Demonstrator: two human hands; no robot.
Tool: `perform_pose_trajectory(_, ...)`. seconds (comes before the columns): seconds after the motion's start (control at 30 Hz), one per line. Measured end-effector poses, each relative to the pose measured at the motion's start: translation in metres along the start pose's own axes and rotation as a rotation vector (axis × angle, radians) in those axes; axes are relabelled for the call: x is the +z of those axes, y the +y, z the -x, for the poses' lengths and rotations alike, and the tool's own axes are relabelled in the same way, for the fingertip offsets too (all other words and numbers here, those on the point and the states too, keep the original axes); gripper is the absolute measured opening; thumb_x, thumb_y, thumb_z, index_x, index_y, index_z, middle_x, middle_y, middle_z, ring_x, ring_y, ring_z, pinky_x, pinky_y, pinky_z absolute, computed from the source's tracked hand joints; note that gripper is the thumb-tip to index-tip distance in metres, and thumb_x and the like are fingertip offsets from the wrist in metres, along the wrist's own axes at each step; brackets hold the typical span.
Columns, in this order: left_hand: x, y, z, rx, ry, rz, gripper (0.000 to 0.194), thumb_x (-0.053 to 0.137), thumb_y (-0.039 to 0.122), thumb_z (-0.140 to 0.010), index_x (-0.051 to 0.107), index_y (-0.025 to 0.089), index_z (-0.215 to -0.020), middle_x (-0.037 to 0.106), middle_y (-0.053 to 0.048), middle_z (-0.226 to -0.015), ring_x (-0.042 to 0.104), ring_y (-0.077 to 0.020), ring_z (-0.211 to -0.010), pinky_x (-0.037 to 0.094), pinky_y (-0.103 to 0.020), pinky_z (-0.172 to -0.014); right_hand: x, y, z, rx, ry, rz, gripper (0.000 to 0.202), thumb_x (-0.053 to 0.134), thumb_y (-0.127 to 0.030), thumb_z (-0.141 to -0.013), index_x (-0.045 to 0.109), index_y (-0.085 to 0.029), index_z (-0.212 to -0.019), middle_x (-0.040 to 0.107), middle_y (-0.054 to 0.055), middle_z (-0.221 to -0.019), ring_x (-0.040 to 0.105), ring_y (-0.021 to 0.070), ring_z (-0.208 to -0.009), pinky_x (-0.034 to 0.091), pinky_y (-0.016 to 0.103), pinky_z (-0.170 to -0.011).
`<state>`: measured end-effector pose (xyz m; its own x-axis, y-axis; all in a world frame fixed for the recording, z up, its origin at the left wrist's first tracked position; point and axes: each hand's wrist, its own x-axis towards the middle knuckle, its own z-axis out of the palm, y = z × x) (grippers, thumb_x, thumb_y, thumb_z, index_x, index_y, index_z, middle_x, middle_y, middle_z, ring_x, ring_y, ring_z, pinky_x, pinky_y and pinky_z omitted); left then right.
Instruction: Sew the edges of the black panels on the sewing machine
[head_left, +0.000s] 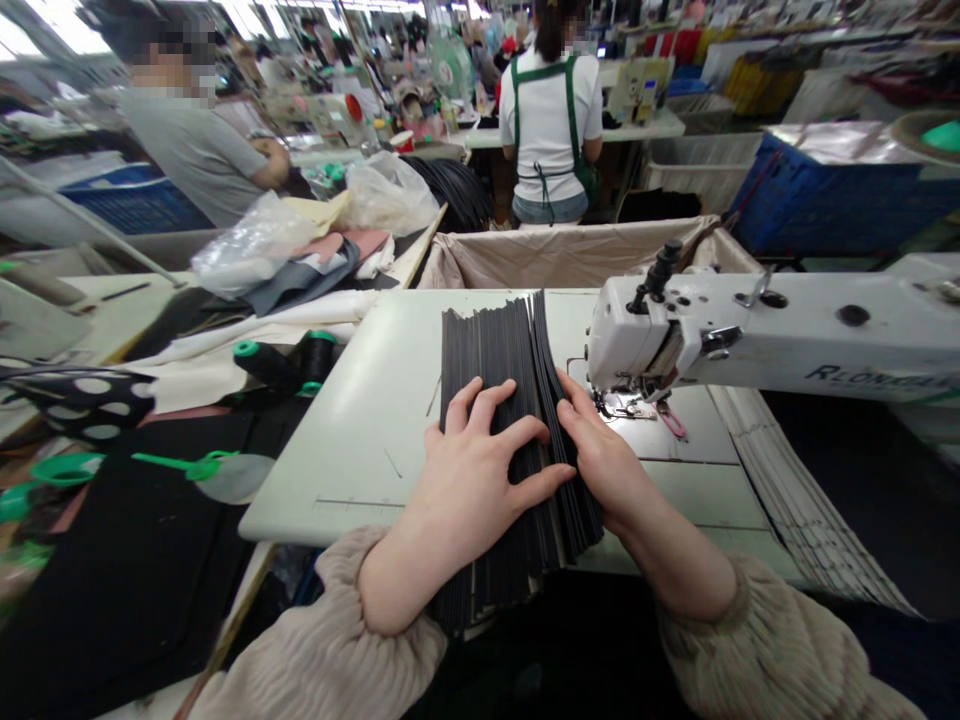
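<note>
A thick row of thin black strips (487, 345) stands on edge across the pale sewing table (337, 440), its lower end reaching past the front edge. My left hand (480, 460) lies over the top of the row with its fingers spread, thumb and forefinger touching the strips near the right side. Against the row's right side is my right hand (600, 450), its fingers pressed along the outermost strips. A narrow gap at the far end parts several right-hand strips from the others.
A white sewing machine (780, 330) reaches in from the right, its needle area close to my right hand. Black thread cones (319, 355) and black sheets (142, 540) lie left. Behind the table is a cloth-lined bin (570, 262). Two people are farther back.
</note>
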<state>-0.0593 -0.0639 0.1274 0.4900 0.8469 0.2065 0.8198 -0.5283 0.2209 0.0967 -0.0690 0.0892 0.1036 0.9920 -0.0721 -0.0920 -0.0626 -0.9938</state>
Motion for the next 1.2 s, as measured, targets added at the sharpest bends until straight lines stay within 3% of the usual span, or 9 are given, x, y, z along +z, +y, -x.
perform_pose_trajectory(0.73, -0.0004, -0.0009, 0.0009, 0.001, -0.009, 0.009, 0.037, 0.059, 0.062, -0.085, 0.068, 0.034, -0.108, 0.040, -0.005, -0.148, 0.022, -0.0393, -0.142, 0.041, -0.063, -0.101, -0.0013, -0.0015, 0.0009, 0.002, 0.000, -0.029, 0.053, 0.045, -0.047, -0.095, 0.043, -0.034, -0.146, 0.038, -0.007, -0.155, 0.030, 0.0171, -0.144, 0.021, 0.038, -0.121)
perform_pose_trajectory(1.2, -0.0011, -0.0007, 0.0002, 0.001, -0.018, 0.001, 0.037, 0.057, 0.062, -0.086, 0.068, 0.035, -0.109, 0.040, -0.005, -0.148, 0.021, -0.0393, -0.142, 0.041, -0.064, -0.099, -0.0013, -0.0012, 0.0016, 0.017, 0.000, -0.106, 0.053, 0.045, -0.044, -0.095, 0.044, -0.032, -0.147, 0.045, -0.007, -0.151, 0.038, 0.0189, -0.140, 0.027, 0.037, -0.119)
